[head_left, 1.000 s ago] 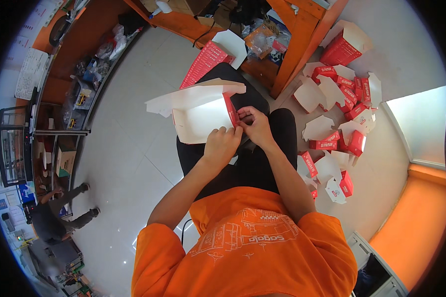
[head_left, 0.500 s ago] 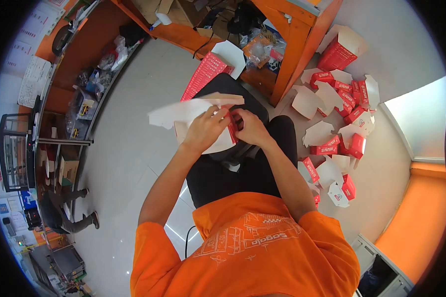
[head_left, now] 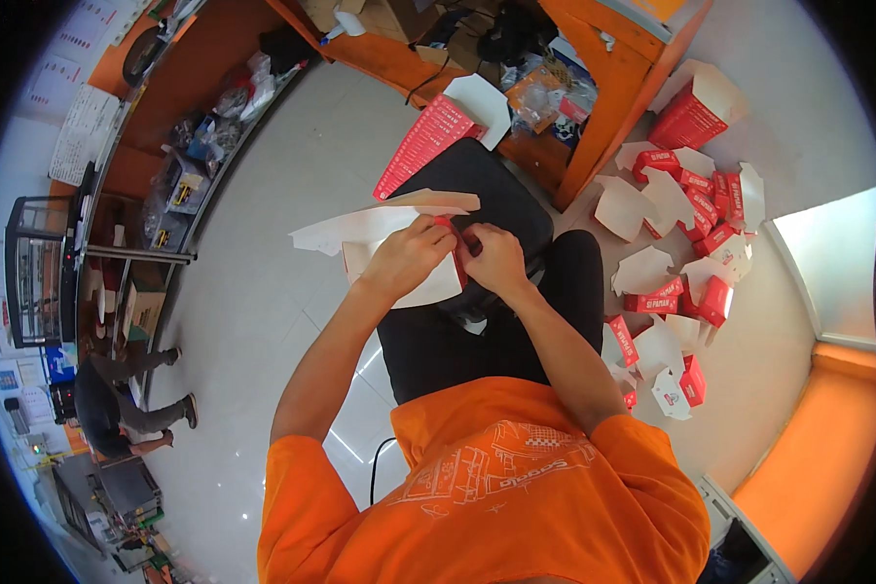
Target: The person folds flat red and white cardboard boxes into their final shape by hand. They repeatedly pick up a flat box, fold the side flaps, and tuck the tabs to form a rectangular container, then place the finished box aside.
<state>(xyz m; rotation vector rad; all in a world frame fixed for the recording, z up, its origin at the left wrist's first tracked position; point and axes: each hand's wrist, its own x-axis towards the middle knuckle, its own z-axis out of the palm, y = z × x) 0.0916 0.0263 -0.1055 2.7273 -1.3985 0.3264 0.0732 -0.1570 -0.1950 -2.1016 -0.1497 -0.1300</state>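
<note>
A partly folded takeaway box (head_left: 435,288), white inside and red outside, rests on a black padded seat (head_left: 511,190) in front of my knees. Its pale open flaps reach out to the left. My left hand (head_left: 405,257) has its fingers curled over the box's red right-hand edge. Pinched against the same red side is my right hand (head_left: 494,257), its fingertips close to the left ones. The fingers partly hide the fold between them. A stack of red cardboard blanks (head_left: 428,144) leans just beyond the seat.
Many folded red-and-white boxes (head_left: 686,204) lie heaped on the floor to the right, near an orange wooden table (head_left: 608,92). Shelving (head_left: 156,146) with bagged goods lines the left side. Another person (head_left: 117,404) stands at far left.
The box's left flap has come to rest from a blur, and my fingers have shifted slightly at the red edge. The whole view has turned a little; the person at left now extends an arm.
</note>
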